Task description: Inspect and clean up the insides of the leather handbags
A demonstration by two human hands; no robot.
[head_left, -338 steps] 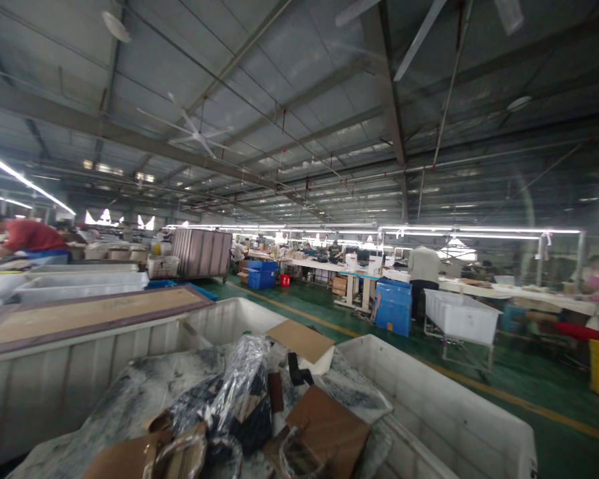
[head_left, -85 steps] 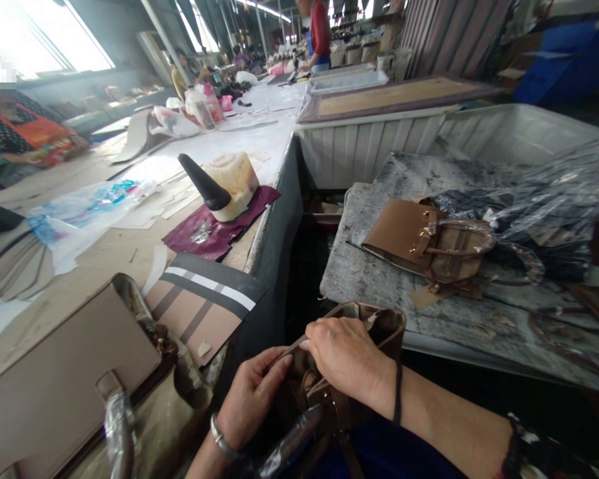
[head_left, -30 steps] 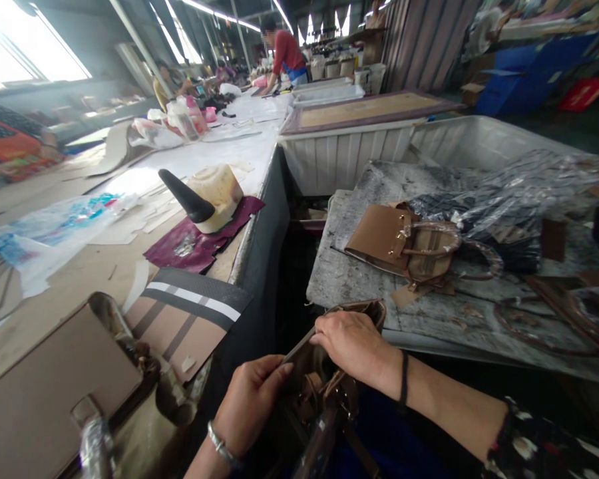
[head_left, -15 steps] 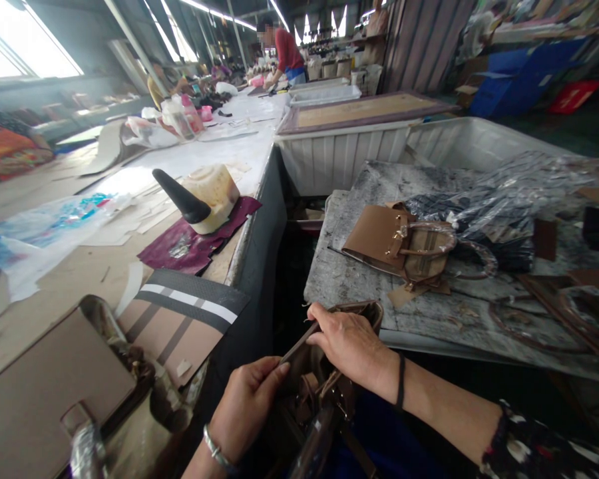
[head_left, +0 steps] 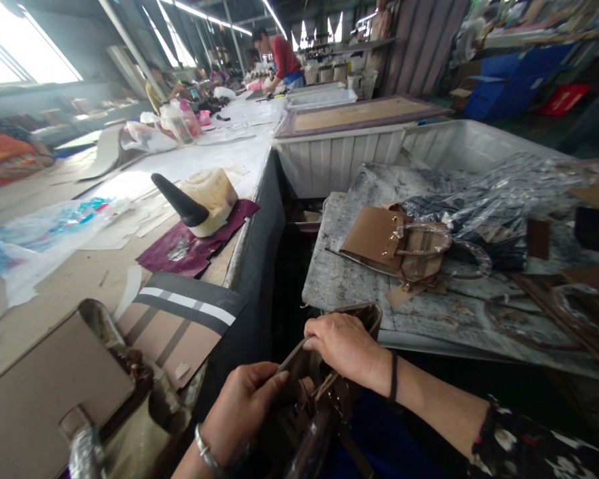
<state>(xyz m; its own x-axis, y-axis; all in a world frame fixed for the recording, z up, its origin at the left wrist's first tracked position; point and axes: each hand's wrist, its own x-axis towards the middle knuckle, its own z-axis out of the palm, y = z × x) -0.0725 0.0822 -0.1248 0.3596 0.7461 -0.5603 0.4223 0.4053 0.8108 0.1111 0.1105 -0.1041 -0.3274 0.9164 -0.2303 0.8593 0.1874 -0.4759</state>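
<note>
A brown handbag with straps and metal fittings is held low in front of me, its top edge facing up. My left hand pinches the near left end of that edge between thumb and fingers. Farther along the same edge, my right hand grips it with bent fingers, the knuckles upward. The lower part of the bag is in shadow, and its handle hangs toward the bottom of the view. On the table to the left lies a beige bag with a plastic-wrapped handle, beside a striped panel.
A pale pot with a black brush handle stands on a maroon scrap near the table edge. To the right, a grey board bears a tan handbag and plastic wrap. Behind stands a white bin. A person in red bends over the far table.
The right hand's fingers have lowered slightly onto the bag's edge. Both hands keep hold of the bag, and the view has shifted a little.
</note>
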